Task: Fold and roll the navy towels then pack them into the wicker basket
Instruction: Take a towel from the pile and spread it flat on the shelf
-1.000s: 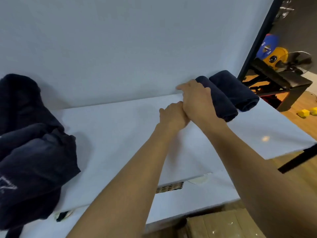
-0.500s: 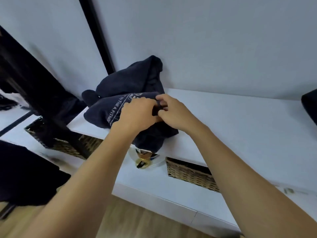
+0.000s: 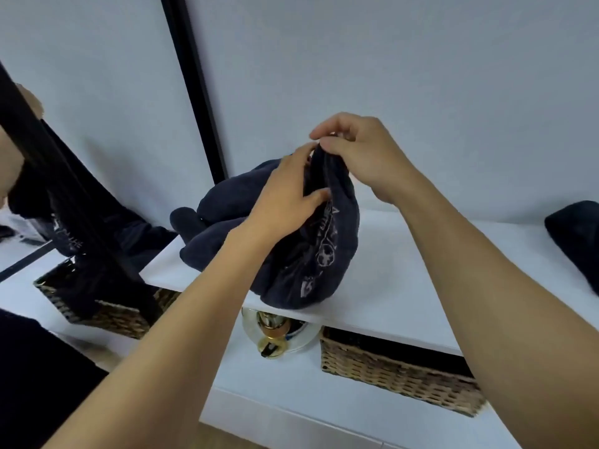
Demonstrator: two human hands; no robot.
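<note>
The right hand (image 3: 363, 157) pinches the top edge of a navy towel (image 3: 327, 247) between the thumb and curled fingers and holds it up. The left hand (image 3: 285, 192) is just below and to the left. Its fingers go behind the fabric and its thumb lies on the front, so it grips the same towel.

The towel hangs from both hands with its long axis nearly upright — top at the fingers, bottom bunched on the white shelf (image 3: 405, 270). It is dark, thick and crumpled, with pale printed letters and a round emblem running down the front.

Behind it to the left lies a pile (image 3: 220, 222) of more navy fabric. A rolled towel (image 3: 573, 234) rests at the right edge, well apart. Under the shelf stands the wicker basket (image 3: 398, 374) — beside it is a golden object (image 3: 272, 335) I cannot identify.
</note>
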